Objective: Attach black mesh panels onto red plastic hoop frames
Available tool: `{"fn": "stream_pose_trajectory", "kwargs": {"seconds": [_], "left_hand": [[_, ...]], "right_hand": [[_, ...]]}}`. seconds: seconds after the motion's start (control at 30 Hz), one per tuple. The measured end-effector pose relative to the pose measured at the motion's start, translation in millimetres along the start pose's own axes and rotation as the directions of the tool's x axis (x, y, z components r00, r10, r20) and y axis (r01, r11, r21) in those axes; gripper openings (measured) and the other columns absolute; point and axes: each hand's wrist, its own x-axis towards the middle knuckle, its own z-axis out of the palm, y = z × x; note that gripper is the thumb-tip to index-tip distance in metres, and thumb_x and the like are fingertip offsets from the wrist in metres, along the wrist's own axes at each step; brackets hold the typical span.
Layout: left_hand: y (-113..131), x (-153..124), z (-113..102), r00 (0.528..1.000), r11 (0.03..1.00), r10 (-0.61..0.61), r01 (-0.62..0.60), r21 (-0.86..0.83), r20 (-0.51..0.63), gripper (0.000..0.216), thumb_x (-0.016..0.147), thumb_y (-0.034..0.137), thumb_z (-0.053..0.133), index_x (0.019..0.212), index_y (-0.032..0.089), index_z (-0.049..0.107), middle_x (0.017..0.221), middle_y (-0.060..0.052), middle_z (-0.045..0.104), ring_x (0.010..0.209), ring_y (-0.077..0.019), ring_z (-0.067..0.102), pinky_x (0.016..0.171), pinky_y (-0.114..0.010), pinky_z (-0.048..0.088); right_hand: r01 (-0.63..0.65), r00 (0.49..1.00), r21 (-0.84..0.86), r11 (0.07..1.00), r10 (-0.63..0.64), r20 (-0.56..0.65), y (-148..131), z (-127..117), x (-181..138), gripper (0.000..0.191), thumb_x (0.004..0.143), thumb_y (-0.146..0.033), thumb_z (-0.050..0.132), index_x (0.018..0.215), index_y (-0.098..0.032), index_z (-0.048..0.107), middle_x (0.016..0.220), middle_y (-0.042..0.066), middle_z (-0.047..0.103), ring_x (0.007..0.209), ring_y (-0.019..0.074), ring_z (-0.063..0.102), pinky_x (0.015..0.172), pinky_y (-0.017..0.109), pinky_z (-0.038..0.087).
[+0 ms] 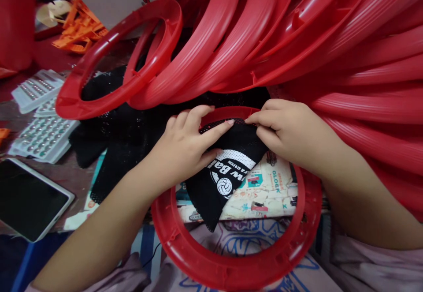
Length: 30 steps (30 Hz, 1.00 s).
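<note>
A red plastic ring (pixel 236 272) lies before me, its near side over my lap. Across its far side hangs a piece of black mesh cloth (pixel 201 195) with white printed lettering and a ball emblem. My left hand (pixel 185 146) grips the cloth's upper edge against the ring, index finger stretched along it and thumb lower on the print. From the other side my right hand (pixel 284 124) pinches the same edge between thumb and forefinger. Its other fingers are curled. What the right fingertips hold beyond the cloth edge is too small to make out.
Many red rings (pixel 211 40) are stacked and leaning behind my hands, filling the right side. More black mesh (pixel 125 137) lies to the left. Trays of shiny beads (pixel 42 135), a dark-screened phone (pixel 31 199) and orange plastic parts (pixel 79 27) sit further left. Printed cardboard (pixel 264 195) lies under the ring.
</note>
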Motion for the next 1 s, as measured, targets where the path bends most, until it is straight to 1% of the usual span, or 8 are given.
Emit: {"fn": "stream_pose_trajectory", "kwargs": {"seconds": [0.17,0.37,0.53,0.67,0.8,0.9,1.0], "left_hand": [[3,6,-2,0.999,0.998,-0.001,-0.002,0.055,0.047,0.068,0.088,0.036,0.064,0.149,0.038,0.034,0.144,-0.019,0.037,0.119,-0.0408,0.048,0.089,-0.059,0.046],[10,14,-10,0.990,0.986,-0.019,-0.006,0.166,0.143,0.069,0.088,0.039,0.062,0.150,0.039,0.031,0.139,-0.019,0.041,0.116,-0.0390,0.050,0.086,-0.053,0.049],[11,16,-13,0.982,0.975,-0.042,0.000,0.221,0.183,0.070,0.088,0.040,0.062,0.150,0.041,0.029,0.135,-0.019,0.042,0.109,-0.0370,0.054,0.081,-0.049,0.051],[11,18,-12,0.983,0.975,-0.046,0.005,0.222,0.177,0.071,0.087,0.040,0.064,0.149,0.042,0.031,0.130,-0.018,0.044,0.107,-0.0360,0.055,0.079,-0.048,0.053],[11,21,-13,0.984,0.978,-0.046,0.009,0.206,0.174,0.068,0.085,0.038,0.067,0.146,0.042,0.037,0.127,-0.016,0.044,0.105,-0.0338,0.056,0.079,-0.046,0.054],[10,20,-14,0.984,0.979,-0.052,0.016,0.203,0.172,0.064,0.086,0.038,0.065,0.145,0.040,0.040,0.129,-0.017,0.043,0.102,-0.0334,0.057,0.077,-0.046,0.054],[9,13,-11,0.992,0.972,-0.076,0.050,0.230,0.105,0.057,0.091,0.029,0.056,0.145,0.038,0.042,0.126,-0.018,0.044,0.099,-0.0330,0.058,0.076,-0.046,0.053]], "right_hand": [[-0.017,1.000,-0.052,0.999,0.017,0.000,0,0,1,0.036,0.089,-0.014,0.046,0.112,-0.012,0.073,0.094,0.011,0.065,0.084,0.0227,0.062,0.079,0.034,0.047],[-0.011,1.000,-0.045,0.999,0.011,-0.001,0,1,1,0.036,0.090,-0.015,0.045,0.113,-0.012,0.073,0.093,0.011,0.062,0.082,0.0213,0.059,0.077,0.033,0.044],[0.015,1.000,-0.045,0.999,-0.016,-0.014,3,4,1,0.035,0.091,-0.017,0.045,0.113,-0.015,0.073,0.089,0.009,0.059,0.078,0.0189,0.054,0.073,0.031,0.040],[0.029,0.999,-0.064,0.997,-0.031,-0.022,5,7,0,0.034,0.092,-0.019,0.046,0.113,-0.017,0.073,0.089,0.009,0.058,0.072,0.0169,0.049,0.065,0.030,0.035],[0.033,0.999,-0.104,0.994,-0.035,-0.013,5,8,-1,0.033,0.093,-0.019,0.046,0.110,-0.019,0.074,0.089,0.009,0.060,0.064,0.0146,0.045,0.057,0.029,0.028],[0.032,0.999,-0.084,0.996,-0.032,0.000,4,4,-4,0.035,0.094,-0.017,0.044,0.116,-0.018,0.071,0.093,0.010,0.063,0.072,0.0170,0.053,0.061,0.029,0.032],[0.009,1.000,0.024,1.000,-0.009,0.018,1,-3,-7,0.033,0.094,-0.018,0.045,0.119,-0.016,0.067,0.097,0.010,0.067,0.085,0.0206,0.060,0.070,0.031,0.039]]}}
